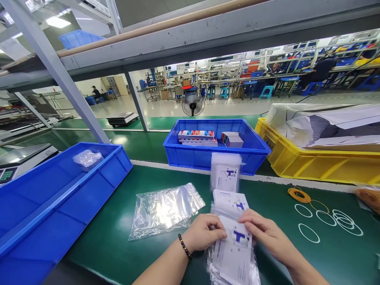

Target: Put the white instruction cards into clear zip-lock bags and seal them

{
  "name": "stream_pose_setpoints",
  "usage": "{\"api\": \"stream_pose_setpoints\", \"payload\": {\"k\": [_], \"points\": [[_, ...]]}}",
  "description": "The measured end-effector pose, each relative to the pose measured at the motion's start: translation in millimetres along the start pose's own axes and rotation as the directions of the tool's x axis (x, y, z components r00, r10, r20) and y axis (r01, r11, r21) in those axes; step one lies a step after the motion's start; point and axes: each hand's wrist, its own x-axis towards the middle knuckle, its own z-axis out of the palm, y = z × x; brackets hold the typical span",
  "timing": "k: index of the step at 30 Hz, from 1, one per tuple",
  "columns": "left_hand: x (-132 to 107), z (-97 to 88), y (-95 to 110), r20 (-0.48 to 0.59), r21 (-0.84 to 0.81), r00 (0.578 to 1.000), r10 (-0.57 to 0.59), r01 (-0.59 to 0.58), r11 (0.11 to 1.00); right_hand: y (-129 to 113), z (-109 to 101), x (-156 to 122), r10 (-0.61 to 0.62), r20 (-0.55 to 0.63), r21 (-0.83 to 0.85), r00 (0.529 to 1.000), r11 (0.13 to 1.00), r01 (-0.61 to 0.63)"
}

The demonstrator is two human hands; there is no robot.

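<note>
My left hand [204, 233], with a bead bracelet on the wrist, pinches the left edge of a white card with a blue mark [237, 241] that lies in a clear bag on a stack of bagged cards [234, 269]. My right hand [267, 235] grips the same card's right edge. More bagged cards [230, 200] lie just beyond, and one [225, 174] leans against the middle blue bin [208, 158]. A pile of empty clear zip bags [166, 209] lies to the left on the green mat.
A large blue bin [44, 206] with one bag inside stands at left, beside a scale [18, 160]. A yellow bin [311, 162] holds wrapped sheets at right. White rings and orange rubber bands [326, 215] lie on the mat. Metal shelf posts [59, 79] rise ahead.
</note>
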Motion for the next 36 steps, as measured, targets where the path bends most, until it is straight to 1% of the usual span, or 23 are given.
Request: {"api": "stream_pose_setpoints", "payload": {"k": [2, 3, 4, 6, 9, 11, 13, 15, 18, 21, 24, 26, 29, 33, 36], "points": [[0, 1.7, 3, -0.034, -0.014, 0.999, 0.022, -0.023, 1.000, -6, 5, 0, -0.054, 0.178, -0.097, 0.983, 0.993, 0.072], [0, 2.6, 4, -0.057, -0.027, 0.998, 0.026, -0.028, 0.999, -9, 7, 0, -0.066, 0.235, -0.127, 0.970, 0.987, 0.098], [0, 3.4, 5, -0.078, -0.043, 0.997, 0.023, -0.026, 0.999, -11, 10, 0, -0.065, 0.271, -0.143, 0.960, 0.984, 0.107], [0, 4.9, 6, -0.104, -0.101, 0.994, -0.017, 0.006, 0.995, -14, 13, 0, -0.037, 0.290, -0.149, 0.956, 0.985, 0.084], [1, 7.1, 5, -0.084, -0.243, 0.988, -0.132, 0.108, 0.964, -15, 16, 0, 0.001, 0.241, -0.134, 0.970, 0.990, 0.032], [2, 8.7, 4, -0.074, -0.322, 0.973, -0.219, 0.185, 0.929, -12, 17, 0, 0.020, 0.209, -0.120, 0.978, 0.993, 0.005], [3, 10.4, 2, -0.092, -0.351, 0.954, -0.286, 0.237, 0.906, -9, 17, -1, 0.052, 0.192, -0.103, 0.980, 0.994, -0.033], [4, 11.8, 2, -0.124, -0.348, 0.938, -0.323, 0.263, 0.900, -5, 18, -1, 0.095, 0.160, -0.075, 0.983, 0.994, -0.084], [4, 12.1, 3, -0.155, -0.356, 0.926, -0.345, 0.273, 0.894, -1, 19, -2, 0.139, 0.085, -0.011, 0.987, 0.990, -0.138], [5, 10.5, 4, -0.125, -0.367, 0.924, -0.360, 0.295, 0.882, 0, 19, -1, 0.150, 0.006, 0.068, 0.989, 0.986, -0.151], [5, 8.8, 3, -0.108, -0.336, 0.930, -0.352, 0.299, 0.893, 0, 19, -1, 0.155, -0.054, 0.117, 0.986, 0.982, -0.148], [5, 8.4, 2, -0.137, -0.319, 0.936, -0.324, 0.268, 0.909, -2, 20, 0, 0.156, -0.053, 0.126, 0.986, 0.981, -0.148], [5, 8.9, 1, -0.179, -0.307, 0.942, -0.285, 0.222, 0.926, -5, 22, 1, 0.175, -0.004, 0.140, 0.985, 0.975, -0.172], [5, 11.2, 1, -0.213, -0.268, 0.934, -0.288, 0.228, 0.936, -8, 26, 1, 0.180, 0.037, 0.094, 0.983, 0.979, -0.182], [5, 12.9, 1, -0.229, -0.242, 0.927, -0.299, 0.243, 0.939, -9, 28, 1, 0.161, 0.015, 0.030, 0.987, 0.986, -0.161]]}}
